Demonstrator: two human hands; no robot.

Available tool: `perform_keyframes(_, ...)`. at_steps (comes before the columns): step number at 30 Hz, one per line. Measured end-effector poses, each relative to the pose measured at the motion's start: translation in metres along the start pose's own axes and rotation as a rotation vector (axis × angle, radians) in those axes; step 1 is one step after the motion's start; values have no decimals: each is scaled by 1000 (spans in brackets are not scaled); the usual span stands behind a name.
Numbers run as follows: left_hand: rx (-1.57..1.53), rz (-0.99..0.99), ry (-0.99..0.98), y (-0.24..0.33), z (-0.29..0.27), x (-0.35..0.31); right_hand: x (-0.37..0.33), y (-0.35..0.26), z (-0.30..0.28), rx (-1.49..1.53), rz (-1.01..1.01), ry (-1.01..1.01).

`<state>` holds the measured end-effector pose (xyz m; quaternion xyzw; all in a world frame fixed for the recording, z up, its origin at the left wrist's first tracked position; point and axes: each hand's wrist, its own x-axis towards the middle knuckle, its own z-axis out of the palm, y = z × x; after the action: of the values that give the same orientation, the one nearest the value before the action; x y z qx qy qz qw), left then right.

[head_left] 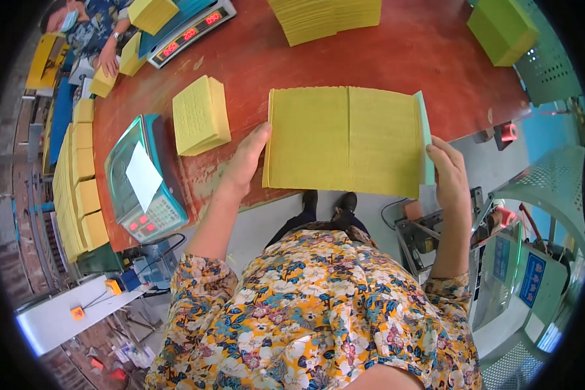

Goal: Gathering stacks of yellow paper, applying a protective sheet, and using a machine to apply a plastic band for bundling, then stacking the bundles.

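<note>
Red worktable [240,68], worn paint, spread out beyond and left of the grip; floor showed on the near side. Biggest item in play: the ribbed yellow block [305,140], between both hands at the table's near edge, dark seam down its middle. Couldn't tell if the table bore any of its weight.

Teal-framed scale [166,211] sat left of the grip, well apart. Tall yellow stack [325,19] was beyond it, small yellow stack [201,117] just past the left hand [247,159].

Grip: left hand flattish, thumb side up, against the block's left end. Right hand [450,170] had fingers bent over the right end, by the pale green strip [426,140]. Spread was the block's full length; nothing else held.

My read: the hold wanted equal inward push from both palms, ends kept level. Uneven squeeze would likely have opened the seam or bowed the middle. Right fingers needed to trap the strip flush, not crease it; sheet edges best kept square.
</note>
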<state>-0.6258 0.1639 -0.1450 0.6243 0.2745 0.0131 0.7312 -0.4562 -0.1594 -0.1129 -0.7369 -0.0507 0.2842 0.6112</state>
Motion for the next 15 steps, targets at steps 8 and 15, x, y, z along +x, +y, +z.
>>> perform_keyframes(8,142,89,-49,-1,-6,-1,2,-24,6,-502,-168,76)
perform_keyframes(15,51,27,-52,4,9,-3,-11,-18,11,-590,-216,131)
